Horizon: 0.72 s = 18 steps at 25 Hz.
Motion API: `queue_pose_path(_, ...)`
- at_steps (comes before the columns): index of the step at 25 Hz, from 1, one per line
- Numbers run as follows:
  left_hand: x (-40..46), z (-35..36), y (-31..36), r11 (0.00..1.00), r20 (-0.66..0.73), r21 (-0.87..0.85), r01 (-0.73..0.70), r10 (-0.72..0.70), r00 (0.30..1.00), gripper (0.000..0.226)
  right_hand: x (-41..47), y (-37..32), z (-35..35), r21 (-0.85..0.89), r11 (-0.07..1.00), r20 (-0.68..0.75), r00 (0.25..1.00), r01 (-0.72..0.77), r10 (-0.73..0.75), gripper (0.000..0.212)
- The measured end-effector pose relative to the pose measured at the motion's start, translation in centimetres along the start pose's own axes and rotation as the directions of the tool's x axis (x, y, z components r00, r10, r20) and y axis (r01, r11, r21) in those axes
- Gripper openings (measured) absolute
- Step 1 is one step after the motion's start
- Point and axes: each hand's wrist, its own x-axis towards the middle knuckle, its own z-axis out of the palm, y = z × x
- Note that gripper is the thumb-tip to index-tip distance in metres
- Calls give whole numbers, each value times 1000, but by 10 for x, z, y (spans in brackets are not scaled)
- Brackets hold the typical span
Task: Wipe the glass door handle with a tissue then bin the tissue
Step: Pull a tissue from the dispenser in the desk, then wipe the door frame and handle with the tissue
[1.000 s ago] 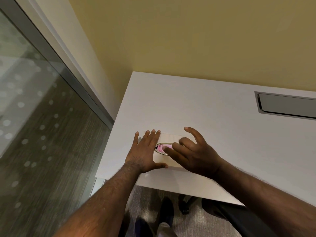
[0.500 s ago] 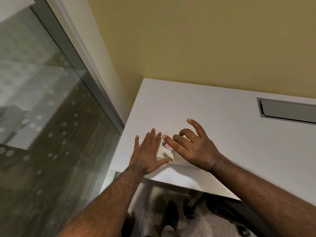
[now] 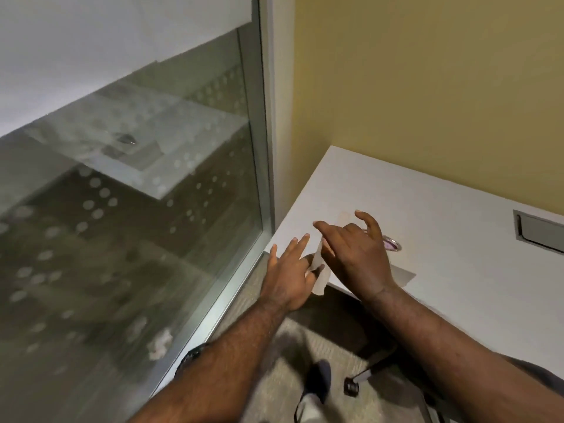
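A white tissue [image 3: 319,271] hangs down between my two hands at the near left corner of the white table [image 3: 442,209]. My right hand [image 3: 357,254] hovers over the tissue box [image 3: 403,273] and pinches the tissue's top under its fingers. The box's oval opening [image 3: 391,244] with pink inside shows just behind that hand. My left hand [image 3: 290,276] is beside the tissue with fingers spread, its thumb touching the sheet. Neither the door handle nor a bin is in view.
A glass wall [image 3: 137,209] with a dotted pattern and a metal frame [image 3: 262,148] fills the left. A crumpled white lump [image 3: 158,346] shows low at the glass. A metal cable hatch [image 3: 540,236] sits in the table. Under the table are a chair caster [image 3: 351,387] and my shoe [image 3: 319,380].
My right hand has lifted off the box's opening with a tissue drawn out. My left hand slid off the box to the table corner. The view swung left toward the glass.
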Motion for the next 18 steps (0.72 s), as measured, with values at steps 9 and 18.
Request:
queue_pose_path(9, -142, -39, -48, 762, 19, -597, 252, -300, 954, 46, -68, -125, -20, 153, 968, 217, 949, 200, -230, 58)
queue_pose_path(18, -331, -33, -28, 644, -34, -667, 376, -530, 847, 46, -133, -223, -51, 362, 789, -184, 868, 496, -462, 20)
